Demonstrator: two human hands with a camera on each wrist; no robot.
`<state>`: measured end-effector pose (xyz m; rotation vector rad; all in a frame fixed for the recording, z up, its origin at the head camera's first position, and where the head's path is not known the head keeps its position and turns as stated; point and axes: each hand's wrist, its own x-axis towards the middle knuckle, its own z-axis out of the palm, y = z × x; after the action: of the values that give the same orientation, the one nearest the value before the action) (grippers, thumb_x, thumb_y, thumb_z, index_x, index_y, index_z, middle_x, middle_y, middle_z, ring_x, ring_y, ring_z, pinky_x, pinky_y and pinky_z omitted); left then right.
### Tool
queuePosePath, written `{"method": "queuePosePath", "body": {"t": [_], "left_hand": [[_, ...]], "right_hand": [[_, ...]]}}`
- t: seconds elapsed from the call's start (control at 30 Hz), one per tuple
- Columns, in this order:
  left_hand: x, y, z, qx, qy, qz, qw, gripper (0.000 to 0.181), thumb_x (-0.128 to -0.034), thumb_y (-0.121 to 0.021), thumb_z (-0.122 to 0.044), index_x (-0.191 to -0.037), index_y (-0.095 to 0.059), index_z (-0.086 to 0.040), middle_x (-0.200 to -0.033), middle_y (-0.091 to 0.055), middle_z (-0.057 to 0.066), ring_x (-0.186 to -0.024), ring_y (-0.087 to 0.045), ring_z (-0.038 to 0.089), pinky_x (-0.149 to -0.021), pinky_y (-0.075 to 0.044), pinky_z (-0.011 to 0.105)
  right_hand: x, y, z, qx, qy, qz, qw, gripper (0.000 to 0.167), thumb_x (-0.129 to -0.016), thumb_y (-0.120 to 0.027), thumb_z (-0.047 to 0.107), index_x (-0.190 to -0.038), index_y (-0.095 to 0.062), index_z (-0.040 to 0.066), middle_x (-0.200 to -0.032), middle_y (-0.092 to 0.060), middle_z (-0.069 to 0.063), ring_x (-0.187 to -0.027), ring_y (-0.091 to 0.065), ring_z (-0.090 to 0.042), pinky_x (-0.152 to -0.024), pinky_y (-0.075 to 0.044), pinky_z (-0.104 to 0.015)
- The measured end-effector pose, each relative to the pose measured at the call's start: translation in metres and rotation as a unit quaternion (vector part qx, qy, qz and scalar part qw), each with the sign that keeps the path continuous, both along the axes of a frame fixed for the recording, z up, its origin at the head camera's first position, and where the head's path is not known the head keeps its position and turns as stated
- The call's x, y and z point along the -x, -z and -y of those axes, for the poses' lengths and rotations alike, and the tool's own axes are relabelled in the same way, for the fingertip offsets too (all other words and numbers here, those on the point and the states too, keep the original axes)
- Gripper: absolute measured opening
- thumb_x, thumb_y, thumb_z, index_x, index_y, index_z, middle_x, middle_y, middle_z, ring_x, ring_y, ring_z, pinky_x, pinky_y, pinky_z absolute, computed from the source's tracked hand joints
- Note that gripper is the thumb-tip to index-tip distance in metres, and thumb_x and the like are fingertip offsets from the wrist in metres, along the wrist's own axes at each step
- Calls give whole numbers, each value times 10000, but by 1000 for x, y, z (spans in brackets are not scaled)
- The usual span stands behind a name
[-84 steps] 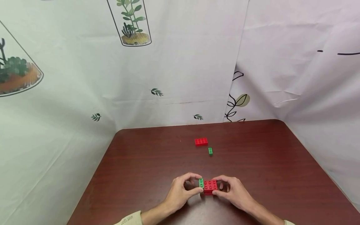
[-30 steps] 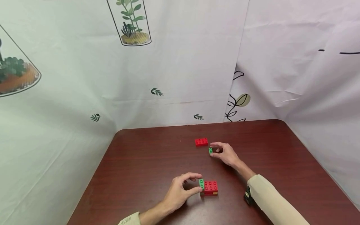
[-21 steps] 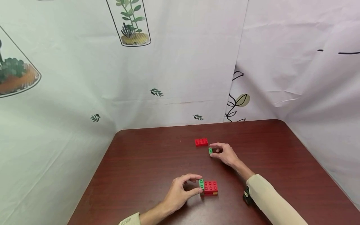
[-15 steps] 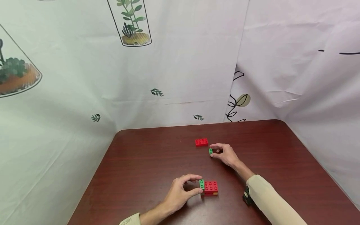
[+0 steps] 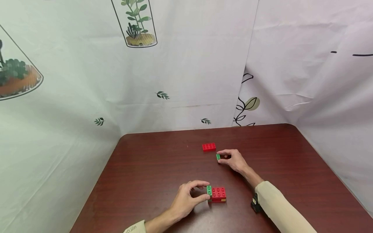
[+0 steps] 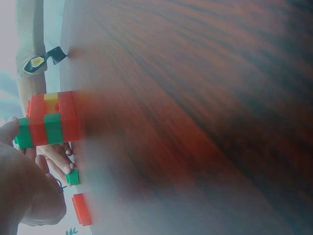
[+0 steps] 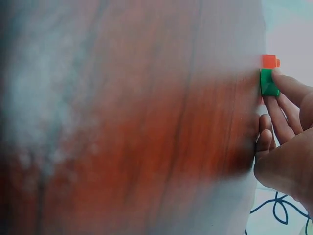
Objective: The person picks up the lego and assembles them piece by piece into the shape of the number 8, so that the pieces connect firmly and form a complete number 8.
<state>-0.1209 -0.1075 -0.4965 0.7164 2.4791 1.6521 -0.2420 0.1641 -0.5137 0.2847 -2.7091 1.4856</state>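
Head view: the small green brick (image 5: 218, 157) stands studs up toward the far half of the table (image 5: 151, 161), between the thumb and forefinger of the right hand (image 5: 235, 160). The thumb meets its near end and the forefinger its far end, so the grip is closed on it lengthwise, with the brick at the very fingertips and the palm well behind. Whether its base touches the wood or is just off it, I cannot tell. It looks like hard, glossy plastic: probably light, stiff, hardly fragile, a little slick on its flat walls. The two short ends seem a sound place to pinch, as they leave the studs uncovered.

Just beyond it, a little to the left and apart from it, lies the loose red brick (image 5: 209, 147), also studs up. Nearer the person is the brick stack (image 5: 219, 193), with red, green and yellow in its layers. The left hand (image 5: 186, 198) pinches the top green brick (image 5: 209, 190) at the stack's left end, thumb in front, forefinger behind. The stack should feel rigid, though a tug upward there could loosen that piece.
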Motion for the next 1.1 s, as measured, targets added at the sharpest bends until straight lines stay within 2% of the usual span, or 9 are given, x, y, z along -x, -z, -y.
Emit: {"method": "queuePosePath", "body": {"t": [0.27, 0.47, 0.83, 1.1], "left_hand": [[-1, -1, 0, 38, -21, 50, 10000, 357, -910, -864, -319, -1237, -783, -199, -1093, -752, 33, -1011, -661, 185, -863, -509, 320], [-2, 0, 0, 78, -52, 49, 9999, 353, -912, -861, -328, -1233, -784, -200, -1086, -753, 21, -999, -655, 164, -853, -503, 321], [-2, 0, 0, 98, -63, 62, 9999, 332, -917, -856, -338, -1225, -785, -237, -1077, -754, -10, -998, -651, 141, -868, -497, 313], [-2, 0, -1, 98, -74, -17, 9999, 353, -915, -858, -341, -1228, -788, -192, -1075, -755, -47, -1004, -663, 182, -859, -504, 312]], "right_hand": [[-4, -5, -3, 430, 64, 450, 9980, 286, -921, -839, 82, -1200, -788, 52, -913, -673, -62, -844, -576, -218, -696, -464, -289], [-12, -11, -3, 504, -3, 632, 9967, 308, -924, -846, 125, -1218, -780, 62, -852, -658, -56, -809, -584, -207, -681, -449, -292], [-35, -25, -7, 695, -494, 516, 9950, 335, -909, -856, 112, -1226, -766, 48, -896, -687, -71, -828, -629, -243, -690, -509, -263], [-57, -39, -8, 783, -853, 351, 9927, 354, -914, -855, 127, -1245, -755, 48, -936, -694, -85, -856, -627, -247, -711, -522, -257]]}}
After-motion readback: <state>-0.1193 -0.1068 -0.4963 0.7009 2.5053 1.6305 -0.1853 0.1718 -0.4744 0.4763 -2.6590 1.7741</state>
